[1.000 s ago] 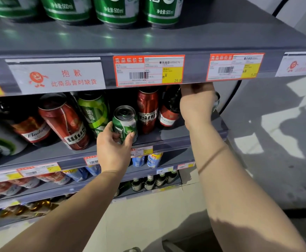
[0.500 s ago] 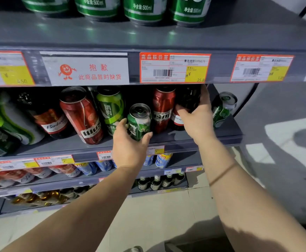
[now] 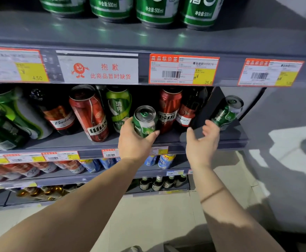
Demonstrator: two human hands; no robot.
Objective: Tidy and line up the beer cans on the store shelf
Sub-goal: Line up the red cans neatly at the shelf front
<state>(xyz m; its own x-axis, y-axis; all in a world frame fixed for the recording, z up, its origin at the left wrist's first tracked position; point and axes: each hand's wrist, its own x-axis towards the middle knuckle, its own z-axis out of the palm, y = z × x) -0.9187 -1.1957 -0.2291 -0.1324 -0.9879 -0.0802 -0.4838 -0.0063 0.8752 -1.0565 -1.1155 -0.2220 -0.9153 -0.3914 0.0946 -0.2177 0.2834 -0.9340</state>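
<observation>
Here the left hand point(image 3: 135, 140) grips a green can point(image 3: 145, 122) round its middle, at the shelf's point(image 3: 239, 140) near edge. Full cans are likely weighty, smooth and rigid, so hold round the body; the right hand point(image 3: 202, 142), fingers relaxed, holds nothing beside a far-right can point(image 3: 225, 113).

A shop's drinks aisle — grey metal shelves point(image 3: 148, 37) stacked in tiers with beer cans point(image 3: 156, 11) and bottles point(image 3: 164, 182), orange-and-yellow barcoded price tags point(image 3: 183, 70) and an out-of-stock notice point(image 3: 101, 70) clipped along the shelf edges.
</observation>
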